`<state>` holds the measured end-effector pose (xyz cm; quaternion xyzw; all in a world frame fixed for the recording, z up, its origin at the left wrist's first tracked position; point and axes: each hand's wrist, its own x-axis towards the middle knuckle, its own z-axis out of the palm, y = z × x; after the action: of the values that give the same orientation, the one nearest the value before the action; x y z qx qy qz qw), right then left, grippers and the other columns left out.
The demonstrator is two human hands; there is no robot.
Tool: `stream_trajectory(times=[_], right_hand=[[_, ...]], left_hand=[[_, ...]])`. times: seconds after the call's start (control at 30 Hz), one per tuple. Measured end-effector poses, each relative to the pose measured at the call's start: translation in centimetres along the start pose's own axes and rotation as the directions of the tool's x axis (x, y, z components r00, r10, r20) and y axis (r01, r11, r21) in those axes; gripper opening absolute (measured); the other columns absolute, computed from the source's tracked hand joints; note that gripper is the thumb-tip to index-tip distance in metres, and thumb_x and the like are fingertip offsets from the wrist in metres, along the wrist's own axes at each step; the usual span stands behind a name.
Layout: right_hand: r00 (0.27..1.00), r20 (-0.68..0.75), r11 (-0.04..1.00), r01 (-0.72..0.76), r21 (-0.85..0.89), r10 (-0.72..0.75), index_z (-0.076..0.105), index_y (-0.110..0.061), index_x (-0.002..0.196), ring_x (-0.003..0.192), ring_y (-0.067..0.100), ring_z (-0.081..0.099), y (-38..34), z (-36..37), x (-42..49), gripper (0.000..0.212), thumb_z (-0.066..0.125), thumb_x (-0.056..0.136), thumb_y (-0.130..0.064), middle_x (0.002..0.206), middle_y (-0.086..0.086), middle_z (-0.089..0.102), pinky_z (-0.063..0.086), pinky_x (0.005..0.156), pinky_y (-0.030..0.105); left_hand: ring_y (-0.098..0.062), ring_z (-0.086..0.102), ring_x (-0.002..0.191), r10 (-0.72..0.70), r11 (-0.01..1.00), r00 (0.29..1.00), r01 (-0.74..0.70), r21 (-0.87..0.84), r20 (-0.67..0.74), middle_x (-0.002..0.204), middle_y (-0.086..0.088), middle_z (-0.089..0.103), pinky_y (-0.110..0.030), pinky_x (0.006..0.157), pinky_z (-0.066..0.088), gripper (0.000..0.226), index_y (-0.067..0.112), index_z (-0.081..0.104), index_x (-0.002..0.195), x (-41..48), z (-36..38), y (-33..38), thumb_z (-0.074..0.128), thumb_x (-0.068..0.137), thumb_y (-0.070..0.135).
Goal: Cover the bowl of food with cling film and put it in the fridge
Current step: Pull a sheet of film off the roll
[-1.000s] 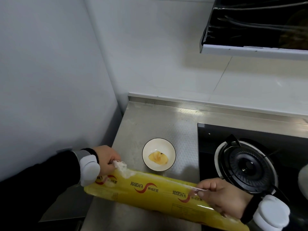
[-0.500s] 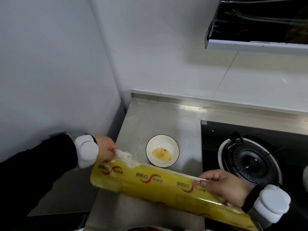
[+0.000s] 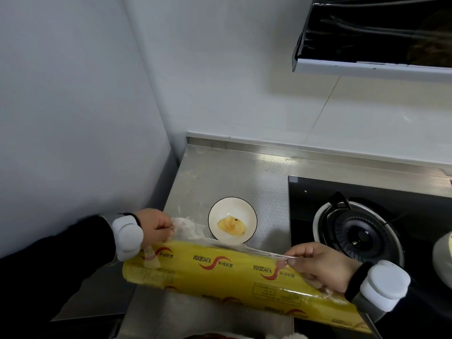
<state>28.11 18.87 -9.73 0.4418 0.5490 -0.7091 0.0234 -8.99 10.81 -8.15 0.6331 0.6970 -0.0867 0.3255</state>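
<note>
Long yellow cling-film roll (image 3: pixel 234 272) held low over steel worktop (image 3: pixel 220 172). Left hand (image 3: pixel 152 226) pinches bunched clear film edge (image 3: pixel 188 230); right hand (image 3: pixel 320 267) pinches film's other end. White black-rimmed bowl of yellow food (image 3: pixel 232 220) uncovered, just behind roll.

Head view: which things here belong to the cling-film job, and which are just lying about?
Part of the job:
bowl of food
cling film roll
film edge, pinched by the left hand and the right hand

Just lying about:
gas burner
range hood
pale object, cut off at the right border
</note>
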Motion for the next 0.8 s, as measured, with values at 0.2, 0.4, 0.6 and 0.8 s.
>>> stream_trajectory(times=[0.2,0.4,0.6,0.8], right_hand=[[1.000,-0.004,0.999,0.000,0.034,0.000,0.070,-0.007,0.086,0.028,0.008,0.027,-0.5,0.4,-0.6,0.019,0.052,0.092,-0.007,0.040,0.000,0.036,0.025,0.030,0.014],[0.996,-0.083,0.999,0.033,-0.038,-0.036,0.072,-0.014,0.078,0.031,0.008,0.029,-0.6,0.2,-0.2,0.021,0.056,0.091,-0.012,0.040,-0.004,0.040,0.023,0.033,0.014],[0.996,-0.077,0.999,0.037,-0.018,-0.038,0.075,-0.012,0.085,0.033,0.009,0.023,-0.9,-0.5,0.0,0.024,0.053,0.093,-0.015,0.039,-0.004,0.030,0.020,0.036,0.015],[0.990,-0.058,0.991,0.126,-0.038,-0.128,0.074,-0.009,0.085,0.036,0.011,0.023,-1.4,1.1,-1.8,0.023,0.052,0.092,-0.012,0.042,0.004,0.030,0.015,0.039,0.019]], left_hand=[[-0.022,0.056,0.086,-0.087,0.958,0.965,0.012,0.285,0.249,0.104,-0.008,0.064,-0.018,0.070,0.034,0.031,0.009,0.063,0.102,0.5,0.1,1.7,0.038,0.096,0.027],[-0.012,0.047,0.082,-0.197,0.949,0.942,0.114,0.294,0.270,0.091,-0.001,0.056,-0.018,0.070,0.034,0.033,0.008,0.062,0.106,-1.0,-1.9,0.5,0.039,0.096,0.030],[-0.016,0.053,0.085,-0.079,0.978,0.990,0.055,0.199,0.113,0.088,0.001,0.057,-0.021,0.074,0.038,0.028,0.011,0.062,0.100,-0.1,-4.4,2.4,0.042,0.096,0.030],[-0.005,0.047,0.067,0.009,1.000,1.000,-0.009,-0.013,0.010,0.070,0.013,0.044,-0.007,0.061,0.034,0.027,0.009,0.061,0.086,-1.6,-4.1,0.7,0.045,0.096,0.028]])
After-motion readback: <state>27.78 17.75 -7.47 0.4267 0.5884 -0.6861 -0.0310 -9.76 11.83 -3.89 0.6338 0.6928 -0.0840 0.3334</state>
